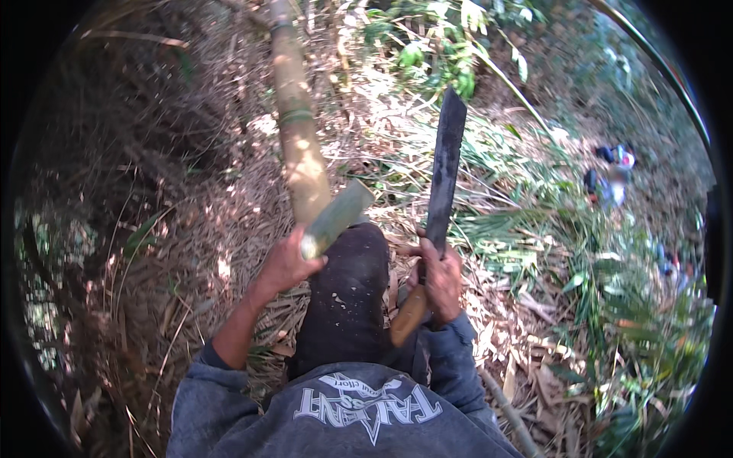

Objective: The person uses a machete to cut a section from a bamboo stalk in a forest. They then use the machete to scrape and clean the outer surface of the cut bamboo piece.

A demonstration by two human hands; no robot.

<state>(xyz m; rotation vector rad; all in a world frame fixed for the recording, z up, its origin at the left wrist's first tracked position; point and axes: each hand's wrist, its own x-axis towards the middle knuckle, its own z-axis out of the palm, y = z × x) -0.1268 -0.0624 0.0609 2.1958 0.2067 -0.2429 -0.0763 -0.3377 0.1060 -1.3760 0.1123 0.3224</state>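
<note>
My left hand (284, 263) is closed around one end of a short cut length of green bamboo (342, 217), which slants up to the right above my dark-trousered knee (345, 282). In my right hand (443, 281) is a machete (446, 164), its long dark blade pointing up and away from me. The fingers grip it low, near the base of the blade. Below them a yellow-brown wooden handle (408, 315) sticks out toward my lap. Blade and bamboo piece are apart.
A thick bamboo pole (300, 145) runs away from my knee to the far edge. Dry leaves (221, 252) and cut green foliage (504, 175) cover the ground. Two blurred people (611, 185) are at the far right. A thin stick (510, 412) lies near my right sleeve.
</note>
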